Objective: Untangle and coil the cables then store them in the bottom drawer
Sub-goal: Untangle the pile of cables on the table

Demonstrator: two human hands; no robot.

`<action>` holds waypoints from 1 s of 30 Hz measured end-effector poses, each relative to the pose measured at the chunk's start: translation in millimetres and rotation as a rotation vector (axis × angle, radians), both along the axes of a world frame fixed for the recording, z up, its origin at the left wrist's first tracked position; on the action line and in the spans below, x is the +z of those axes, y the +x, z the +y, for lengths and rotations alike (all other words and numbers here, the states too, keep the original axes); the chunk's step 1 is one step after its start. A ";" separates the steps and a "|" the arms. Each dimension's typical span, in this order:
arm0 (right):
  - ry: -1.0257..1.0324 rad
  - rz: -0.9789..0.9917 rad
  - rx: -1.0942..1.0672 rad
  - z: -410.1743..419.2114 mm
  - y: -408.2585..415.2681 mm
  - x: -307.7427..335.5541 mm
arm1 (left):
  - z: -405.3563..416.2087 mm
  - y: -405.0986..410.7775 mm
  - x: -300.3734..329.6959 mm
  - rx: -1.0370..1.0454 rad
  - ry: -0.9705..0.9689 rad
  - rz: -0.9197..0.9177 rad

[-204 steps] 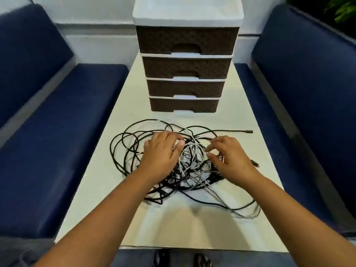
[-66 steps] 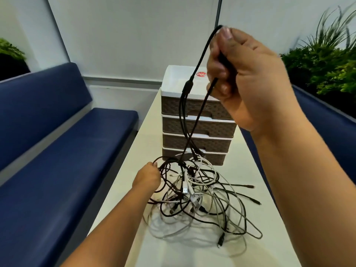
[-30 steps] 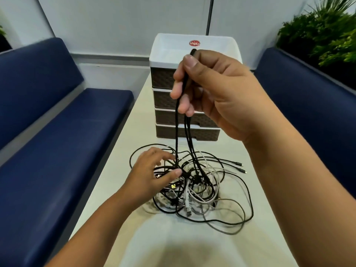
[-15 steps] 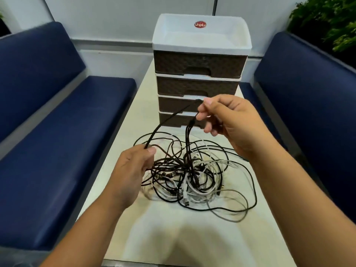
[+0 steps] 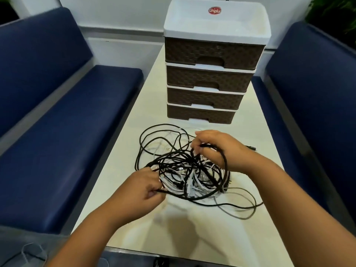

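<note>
- Four brown woven-front drawers in one white-framed drawer unit (image 5: 208, 74), all closed, contents hidden; bottom drawer (image 5: 200, 116) closed too, with none of the cables in it.
- One shallow white tray top (image 5: 215, 20), red sticker on its back rim.
- Tangle of black, white and grey cables (image 5: 185, 170) mid-desk, at 6 o'clock from the unit, apart from its front.
- Left hand (image 5: 142, 187) at the tangle's 8 o'clock, fingers pinching a black strand.
- Right hand (image 5: 217, 149) at 1 o'clock, fingers curled round a black loop.
- Bare desk (image 5: 192, 232) toward the near edge; grey loop trailing out at 4 o'clock, near the right edge.
- Two blue benches (image 5: 77, 122) flanking the desk, at 9 and 3 o'clock.
</note>
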State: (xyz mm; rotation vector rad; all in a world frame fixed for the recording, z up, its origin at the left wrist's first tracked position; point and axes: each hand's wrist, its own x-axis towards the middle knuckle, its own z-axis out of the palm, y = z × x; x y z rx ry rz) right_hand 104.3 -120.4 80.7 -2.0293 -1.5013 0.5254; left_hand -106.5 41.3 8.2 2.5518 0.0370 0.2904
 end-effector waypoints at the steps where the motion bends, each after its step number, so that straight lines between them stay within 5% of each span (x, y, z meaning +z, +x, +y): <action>1: 0.006 0.002 -0.027 -4.2 0.3 4.7 | 2.5 -2.5 -0.2 0.001 -0.034 0.065; 4: -0.063 0.011 -0.090 -21.5 3.8 16.8 | 9.1 -5.7 14.9 -0.030 -0.272 0.259; 8: -0.287 -0.017 -0.098 -37.9 2.7 28.0 | 17.0 21.4 38.8 0.139 -0.466 0.086; 11: -0.371 0.001 -0.090 -46.7 3.0 28.1 | 22.6 58.7 33.3 0.177 -0.122 0.089; 16: -0.429 0.236 -0.067 -62.9 5.4 30.5 | 21.2 110.0 16.1 0.011 0.328 0.540; 19: -0.410 0.270 -0.102 -72.2 7.0 27.6 | 23.7 121.1 9.1 0.014 0.469 0.540; 30: -0.489 0.386 -0.237 -86.1 -6.2 19.7 | 24.0 122.6 27.6 0.156 -0.112 0.466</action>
